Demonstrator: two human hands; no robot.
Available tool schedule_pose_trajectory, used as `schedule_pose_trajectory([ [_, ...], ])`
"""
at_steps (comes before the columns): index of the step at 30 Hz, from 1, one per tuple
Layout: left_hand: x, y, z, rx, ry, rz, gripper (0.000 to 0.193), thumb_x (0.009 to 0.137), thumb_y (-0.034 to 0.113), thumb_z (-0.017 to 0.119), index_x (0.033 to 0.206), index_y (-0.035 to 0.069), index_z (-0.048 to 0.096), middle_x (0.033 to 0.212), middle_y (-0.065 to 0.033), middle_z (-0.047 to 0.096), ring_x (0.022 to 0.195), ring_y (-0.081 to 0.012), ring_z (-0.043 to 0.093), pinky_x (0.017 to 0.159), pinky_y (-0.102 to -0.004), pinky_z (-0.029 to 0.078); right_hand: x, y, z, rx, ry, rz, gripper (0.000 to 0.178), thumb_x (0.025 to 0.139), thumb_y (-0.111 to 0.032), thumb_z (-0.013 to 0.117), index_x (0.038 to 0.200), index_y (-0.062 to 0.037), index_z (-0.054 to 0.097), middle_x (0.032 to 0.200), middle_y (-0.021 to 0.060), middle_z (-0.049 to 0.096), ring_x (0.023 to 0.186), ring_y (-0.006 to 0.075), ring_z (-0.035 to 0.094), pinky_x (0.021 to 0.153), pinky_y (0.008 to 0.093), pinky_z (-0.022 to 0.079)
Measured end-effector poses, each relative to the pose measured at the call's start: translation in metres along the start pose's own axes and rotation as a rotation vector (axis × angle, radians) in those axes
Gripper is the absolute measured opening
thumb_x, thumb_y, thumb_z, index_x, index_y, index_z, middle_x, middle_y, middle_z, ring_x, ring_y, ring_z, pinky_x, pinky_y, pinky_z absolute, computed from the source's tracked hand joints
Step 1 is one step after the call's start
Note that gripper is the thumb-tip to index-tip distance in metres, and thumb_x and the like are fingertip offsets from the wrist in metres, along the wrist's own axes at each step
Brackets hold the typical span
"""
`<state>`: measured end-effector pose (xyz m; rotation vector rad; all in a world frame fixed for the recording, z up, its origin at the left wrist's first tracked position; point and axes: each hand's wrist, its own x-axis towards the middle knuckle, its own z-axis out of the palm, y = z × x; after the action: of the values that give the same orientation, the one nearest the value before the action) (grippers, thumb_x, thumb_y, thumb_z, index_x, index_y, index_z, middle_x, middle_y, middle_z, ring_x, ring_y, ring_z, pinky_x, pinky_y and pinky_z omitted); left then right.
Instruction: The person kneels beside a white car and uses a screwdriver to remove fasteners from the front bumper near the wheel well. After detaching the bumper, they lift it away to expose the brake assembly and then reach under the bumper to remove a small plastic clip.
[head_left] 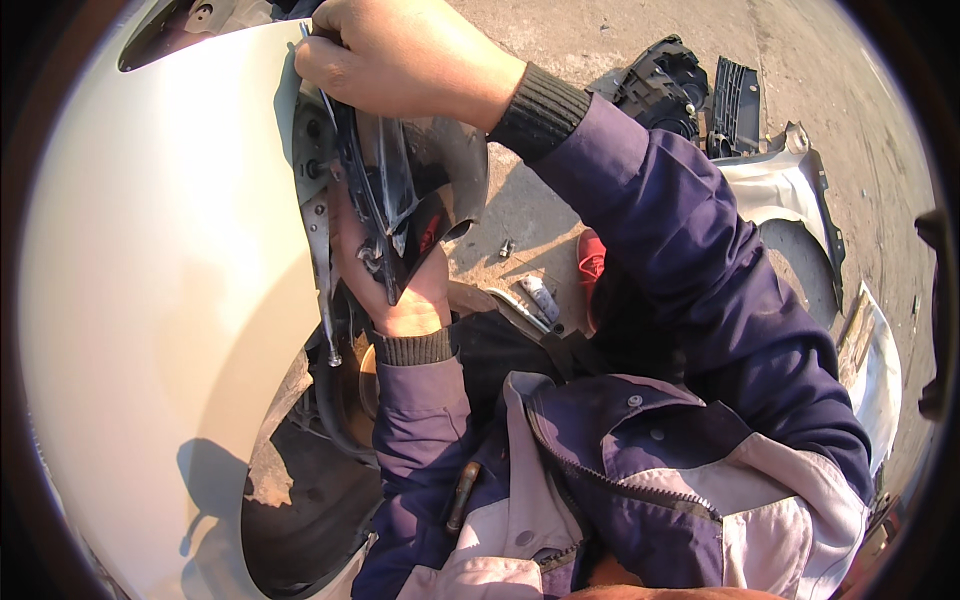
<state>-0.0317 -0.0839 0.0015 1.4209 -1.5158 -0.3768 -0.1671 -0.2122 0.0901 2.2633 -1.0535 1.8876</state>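
Observation:
A car headlight [385, 175] with a clear lens and black edge stands beside the white car's fender [170, 250]. My left hand [412, 295] holds it from below, palm against its lower end; most of those fingers are hidden behind it. My right hand [400, 60] is closed at the headlight's upper end, where its dark edge runs under the fingers. A thin bluish strip shows by the right fingertips; I cannot make out what it is. Next to the headlight, a metal bracket [315, 205] with bolt holes runs along the fender's edge.
The wheel arch [310, 500] opens at lower left. On the concrete lie black plastic car parts [665, 85], a black grille [735, 105], a silver fender panel [780, 185] and a small white tube [540, 297]. A red shoe [591, 262] is near my right sleeve.

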Motion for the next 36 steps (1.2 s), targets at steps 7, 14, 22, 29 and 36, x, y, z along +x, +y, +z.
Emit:
schedule_pose_trajectory([
  [7,0.003,-0.008,0.001,0.036,0.029,0.181,0.071,0.085,-0.001,0.085,0.151,-0.004,0.059,0.133,-0.0172,0.072,0.120,-0.0270,0.071,0.107,-0.0383,0.056,-0.004,-0.018,-0.006,0.102,0.058,-0.128,0.019,0.099,-0.016,0.063,0.090,0.0008,0.067,0.078,0.0231,0.068,0.074,0.0433,0.071,0.083,0.0532,0.057],
  [14,0.004,-0.009,0.006,-0.666,-0.006,-0.164,0.045,0.107,0.007,0.064,0.151,0.000,0.059,0.138,-0.0122,0.071,0.123,-0.0219,0.070,0.103,-0.0344,0.058,-0.012,-0.036,-0.027,-0.038,0.059,-0.373,0.015,0.094,-0.016,0.068,0.093,-0.0014,0.063,0.090,0.0179,0.061,0.086,0.0359,0.065,0.083,0.0536,0.052],
  [22,0.008,-0.023,0.008,-1.358,-0.025,-0.451,0.041,0.119,0.028,0.050,0.152,0.005,0.060,0.144,-0.0111,0.069,0.127,-0.0224,0.069,0.108,-0.0386,0.056,-0.014,-0.038,-0.026,-0.046,-0.025,-0.340,0.016,0.094,-0.016,0.069,0.094,-0.0007,0.064,0.092,0.0176,0.062,0.087,0.0360,0.067,0.084,0.0533,0.054],
  [29,0.002,-0.026,0.003,-0.940,-0.057,-0.225,0.043,0.121,0.029,0.048,0.155,0.005,0.057,0.146,-0.0117,0.068,0.130,-0.0233,0.067,0.109,-0.0400,0.056,-0.008,-0.024,-0.010,-0.174,0.196,-0.609,0.022,0.095,-0.015,0.066,0.107,0.0043,0.068,0.103,0.0209,0.066,0.093,0.0366,0.069,0.086,0.0523,0.057],
  [36,-0.003,-0.028,0.005,-0.434,-0.022,-0.105,0.043,0.120,0.026,0.049,0.157,0.005,0.055,0.147,-0.0127,0.066,0.131,-0.0238,0.066,0.109,-0.0405,0.056,-0.015,-0.033,-0.025,0.045,-0.179,-0.258,0.019,0.098,-0.016,0.064,0.098,0.0024,0.066,0.100,0.0186,0.066,0.090,0.0346,0.070,0.077,0.0443,0.061],
])
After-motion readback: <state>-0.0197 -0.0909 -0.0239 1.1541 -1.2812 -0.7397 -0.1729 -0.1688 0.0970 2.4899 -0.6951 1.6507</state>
